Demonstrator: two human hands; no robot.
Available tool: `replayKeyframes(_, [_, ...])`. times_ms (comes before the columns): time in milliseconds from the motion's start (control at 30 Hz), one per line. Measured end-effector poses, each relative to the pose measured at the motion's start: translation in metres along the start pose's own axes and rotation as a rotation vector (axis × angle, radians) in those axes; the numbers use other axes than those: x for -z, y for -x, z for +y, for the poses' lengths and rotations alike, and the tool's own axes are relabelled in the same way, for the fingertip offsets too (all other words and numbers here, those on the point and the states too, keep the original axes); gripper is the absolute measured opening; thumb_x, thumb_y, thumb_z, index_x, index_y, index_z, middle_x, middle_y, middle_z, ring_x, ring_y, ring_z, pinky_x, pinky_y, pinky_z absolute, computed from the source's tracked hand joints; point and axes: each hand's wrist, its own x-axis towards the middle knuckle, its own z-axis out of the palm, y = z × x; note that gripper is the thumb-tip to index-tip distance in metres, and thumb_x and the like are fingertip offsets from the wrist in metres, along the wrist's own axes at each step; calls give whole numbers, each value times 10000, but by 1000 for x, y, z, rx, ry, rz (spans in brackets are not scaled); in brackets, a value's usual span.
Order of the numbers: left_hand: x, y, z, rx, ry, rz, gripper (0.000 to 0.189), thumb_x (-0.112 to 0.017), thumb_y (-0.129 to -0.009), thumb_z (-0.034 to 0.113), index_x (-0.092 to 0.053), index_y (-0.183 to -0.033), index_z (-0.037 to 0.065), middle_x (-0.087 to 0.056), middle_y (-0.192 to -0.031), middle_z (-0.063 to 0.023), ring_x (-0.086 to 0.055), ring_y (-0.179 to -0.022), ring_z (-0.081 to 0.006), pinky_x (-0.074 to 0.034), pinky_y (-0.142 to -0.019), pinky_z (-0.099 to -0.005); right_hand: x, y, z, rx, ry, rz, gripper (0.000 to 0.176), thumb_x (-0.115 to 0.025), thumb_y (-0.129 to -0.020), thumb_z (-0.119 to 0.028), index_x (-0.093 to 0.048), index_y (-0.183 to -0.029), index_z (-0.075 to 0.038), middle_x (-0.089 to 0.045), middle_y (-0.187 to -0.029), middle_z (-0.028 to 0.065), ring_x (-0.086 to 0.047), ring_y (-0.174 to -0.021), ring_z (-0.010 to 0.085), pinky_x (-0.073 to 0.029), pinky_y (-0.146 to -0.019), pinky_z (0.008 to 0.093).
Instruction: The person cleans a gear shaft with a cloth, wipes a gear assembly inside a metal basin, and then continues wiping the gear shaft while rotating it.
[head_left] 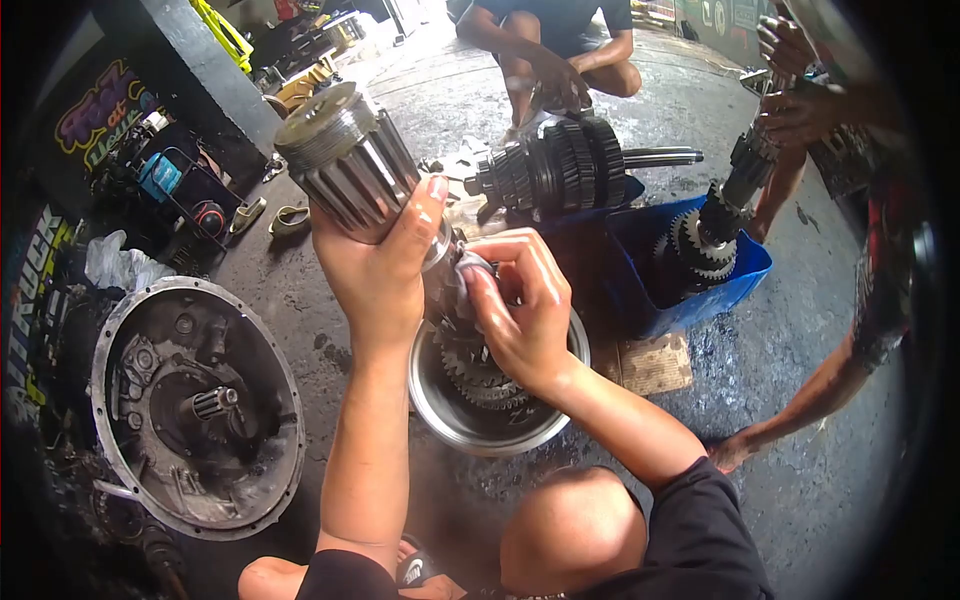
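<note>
A splined metal shaft [365, 180] with a threaded end is tilted up to the left, and my left hand [385, 245] is wrapped round it just below the splines. Lower on the same shaft, my right hand [520, 305] pinches a pale cloth [468, 275] against the metal. Beneath both hands a round metal basin [575, 400] holds toothed gears [490, 385], which my right wrist and the shaft partly cover.
A large round housing [200, 410] lies at left. Beyond the basin are a gear assembly [560, 165], a blue bin [660, 310] with gears, and cardboard [657, 362]. One person [550, 50] crouches ahead; a co-worker's hands [795, 105] are at right.
</note>
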Motion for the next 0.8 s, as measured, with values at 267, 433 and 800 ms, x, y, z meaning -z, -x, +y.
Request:
replayKeyframes(267, [-4,-3,-4,-32,6,49,134,-754,-856,76,-669,-934,6,-687,-847,-53,-671,-745,-130,-533,-705,-269,2,21,14,-75,59,-58,235,-702,-822,21,-621,-1037,-26,-595,-901,112,-539,-695,217,-444,-627,329])
replayKeyframes(433, [-7,-6,-3,49,-9,43,283,-780,-819,-14,-581,-1019,9,-664,-888,-13,-615,-759,-59,-506,-698,-234,-3,10,17,-31,23,-17,256,-696,-829,16,-607,-1066,-25,-604,-965,129,-567,-734,252,-472,-680,358])
replayKeyframes(800, [34,-22,0,215,174,-313,465,-726,-784,131,-595,-1208,-9,-703,-988,-123,-685,-932,-211,-537,-899,-364,26,28,7,-65,-89,-144,287,-727,-822,14,-676,-1098,-48,-636,-981,84,-573,-679,151,-469,-583,282])
